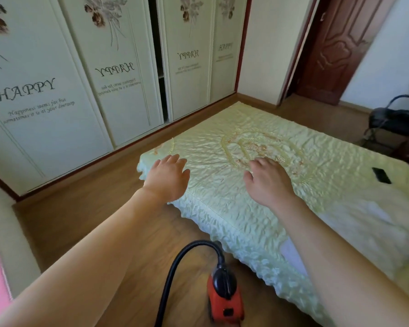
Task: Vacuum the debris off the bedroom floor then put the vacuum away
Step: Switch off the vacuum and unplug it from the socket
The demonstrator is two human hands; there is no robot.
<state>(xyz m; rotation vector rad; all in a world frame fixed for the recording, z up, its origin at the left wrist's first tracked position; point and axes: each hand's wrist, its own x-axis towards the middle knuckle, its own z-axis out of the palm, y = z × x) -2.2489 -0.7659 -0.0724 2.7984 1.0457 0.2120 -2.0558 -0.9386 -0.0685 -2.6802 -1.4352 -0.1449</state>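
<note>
Wooden boards make up the floor (pixel 85 220) of this bedroom, which runs in a strip between a long white wardrobe (pixel 118 90) and the bed (pixel 213 142). The wardrobe's sliding doors carry flower prints and the word HAPPY, and a dark gap shows between two of the middle doors. A pale green quilted cover with a frilled border lies over the bed, stitched with a looping motif near its middle. Both bare arms reach out over it. The left hand (pixel 167 179) is palm down with its fingers straight and loosely spread, above the bed corner nearest the wardrobe; the right hand (pixel 268 181) is likewise flat and spread, at the edge of the stitched motif. Neither grips anything, and I cannot tell whether they rest on the cover or hang just above it. The vacuum (pixel 223 300), a small red and black canister, stands on the floor just beside the bed's near edge, well apart from both hands. Its black hose (pixel 198 243) arches up from its top and drops out of view below. A flat black object (pixel 381 175) lies near the bed's right edge. Beyond the far corner a dark red-brown door (pixel 335 48) stands open.
</note>
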